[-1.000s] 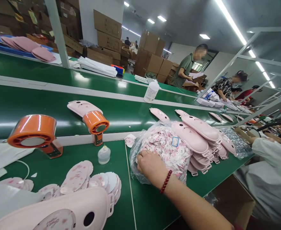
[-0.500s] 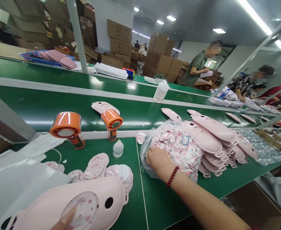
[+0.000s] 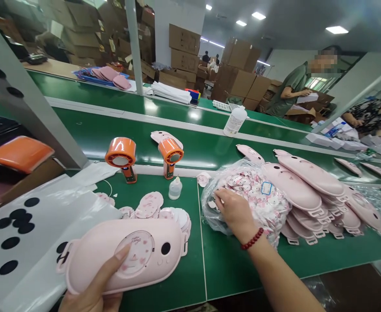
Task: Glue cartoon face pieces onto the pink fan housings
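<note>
My left hand (image 3: 96, 281) grips a pink oblong plastic shell (image 3: 93, 251) at lower left, thumb on top and fingers beneath. Set in the shell is a round printed disc (image 3: 138, 255) with hearts, which the thumb touches; beside it is a black dot. My right hand (image 3: 236, 210), with a red bead bracelet (image 3: 253, 239) at its wrist, reaches into a clear plastic bag (image 3: 214, 225) full of small printed white-and-pink pieces (image 3: 249, 182). Its fingertips are pinched together at the bag's left side; whatever lies between them is too small to make out.
Pink shells (image 3: 307, 177) are piled right of the bag. Round printed discs (image 3: 150, 204) lie behind the held shell. Two orange handheld fans (image 3: 121, 151) and a small dropper bottle (image 3: 175, 189) stand behind. A white bottle (image 3: 235, 121) stands farther back; a co-worker (image 3: 291, 86) stands beyond.
The view has swung left. The held shell has come up and more into sight, with more of my left hand showing. My right hand stays at the bag, fingers now more pinched.
</note>
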A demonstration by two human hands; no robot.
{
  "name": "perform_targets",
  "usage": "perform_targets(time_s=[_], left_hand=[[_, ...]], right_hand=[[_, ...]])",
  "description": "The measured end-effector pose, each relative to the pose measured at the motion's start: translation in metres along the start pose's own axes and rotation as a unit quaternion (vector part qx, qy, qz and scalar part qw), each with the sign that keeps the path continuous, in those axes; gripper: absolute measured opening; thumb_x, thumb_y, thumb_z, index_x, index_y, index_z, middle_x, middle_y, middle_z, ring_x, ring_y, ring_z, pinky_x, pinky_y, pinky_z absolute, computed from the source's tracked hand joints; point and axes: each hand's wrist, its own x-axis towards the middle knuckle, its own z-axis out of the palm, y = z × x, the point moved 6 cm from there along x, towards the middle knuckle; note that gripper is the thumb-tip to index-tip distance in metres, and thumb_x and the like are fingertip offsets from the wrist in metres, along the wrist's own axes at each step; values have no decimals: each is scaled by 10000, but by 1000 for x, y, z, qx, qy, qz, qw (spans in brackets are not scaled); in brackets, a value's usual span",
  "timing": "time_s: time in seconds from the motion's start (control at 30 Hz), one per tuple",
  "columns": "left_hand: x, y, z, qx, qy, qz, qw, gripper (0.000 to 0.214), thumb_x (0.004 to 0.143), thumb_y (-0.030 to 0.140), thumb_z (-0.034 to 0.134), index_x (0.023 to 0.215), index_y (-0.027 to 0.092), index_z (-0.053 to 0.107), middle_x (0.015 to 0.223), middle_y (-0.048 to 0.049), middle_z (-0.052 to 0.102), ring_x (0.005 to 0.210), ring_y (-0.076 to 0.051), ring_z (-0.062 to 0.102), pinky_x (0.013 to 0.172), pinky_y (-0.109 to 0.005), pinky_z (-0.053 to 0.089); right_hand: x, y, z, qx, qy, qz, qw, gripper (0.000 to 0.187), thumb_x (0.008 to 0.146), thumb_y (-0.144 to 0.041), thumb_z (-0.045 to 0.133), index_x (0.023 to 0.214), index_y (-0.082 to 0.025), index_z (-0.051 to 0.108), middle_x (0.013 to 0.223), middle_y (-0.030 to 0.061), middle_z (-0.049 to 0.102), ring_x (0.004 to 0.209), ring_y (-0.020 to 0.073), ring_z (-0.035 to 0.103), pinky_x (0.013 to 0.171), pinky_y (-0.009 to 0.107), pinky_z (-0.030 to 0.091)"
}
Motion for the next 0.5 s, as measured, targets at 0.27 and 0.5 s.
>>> perform_targets(time_s=[0.27,0.5], left_hand=[[-12,1,12,-15,-52,23,998,542,645,104,783,1117,352,690,1298,81,655,1228,-204,583,933,-261,525],[-14,-4,3,-57,-11,-32,998,636,444,208,914,1046,251,712,1170,-15,711,1162,-276,627,838,-270,585]], right_hand=[[-64,-130,-44,242,251,-317,882,288,966,-96,470,1156,-29,675,1054,148,755,997,207,713,881,283,612],[-70,-152,-26,257,229,-315,885,259,989,-141,489,1159,-86,677,1086,97,755,1019,185,701,940,293,606]])
